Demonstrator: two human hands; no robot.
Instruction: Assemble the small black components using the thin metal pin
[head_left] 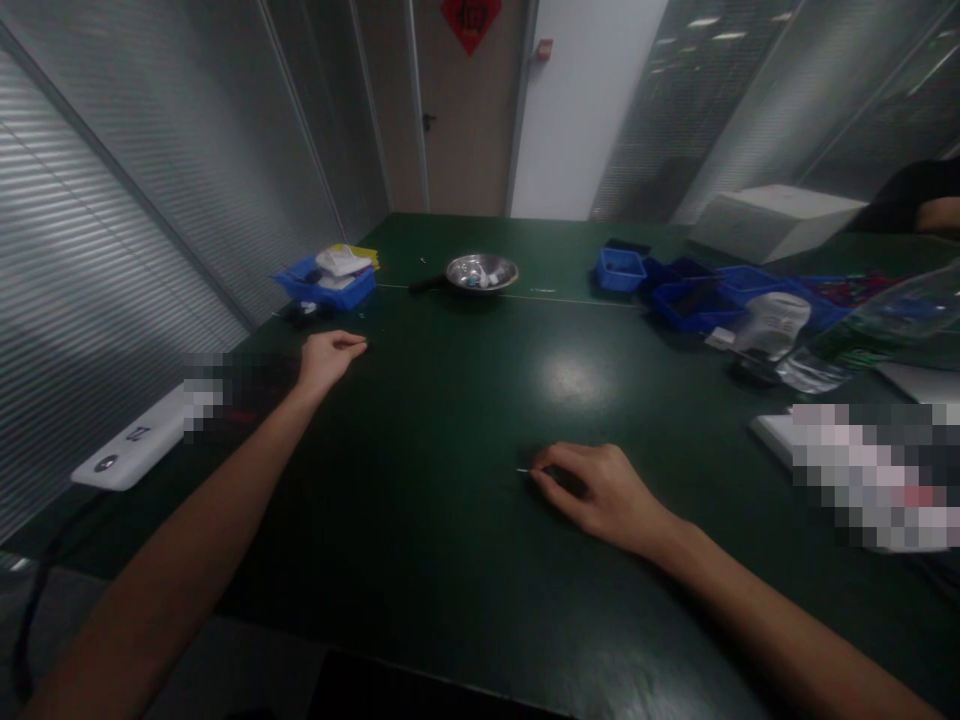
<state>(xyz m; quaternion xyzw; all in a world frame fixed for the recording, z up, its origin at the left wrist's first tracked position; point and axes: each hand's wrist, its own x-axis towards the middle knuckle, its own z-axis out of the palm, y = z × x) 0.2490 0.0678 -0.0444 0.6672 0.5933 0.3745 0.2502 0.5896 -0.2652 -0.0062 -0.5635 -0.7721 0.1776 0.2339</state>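
Observation:
My right hand (600, 490) rests low over the green table, its thumb and forefinger pinched on a thin, pale, pin-like piece (523, 470). Only a short end of that piece sticks out to the left of the fingertips. Farther off to the left, my left hand (328, 360) is closed in a pinch just above the tabletop. Whatever its fingertips may hold is too small to make out. A blue tray (352, 293) with white crumpled material and something yellow stands just beyond the left hand.
A metal bowl (480, 272) with small items sits at the far middle, a black-handled object (427, 284) beside it. Blue bins (621, 270), a clear bottle (862, 330) and a white box (776, 222) stand right. A white power strip (135, 440) lies left. Another person's arm (937, 215) shows far right.

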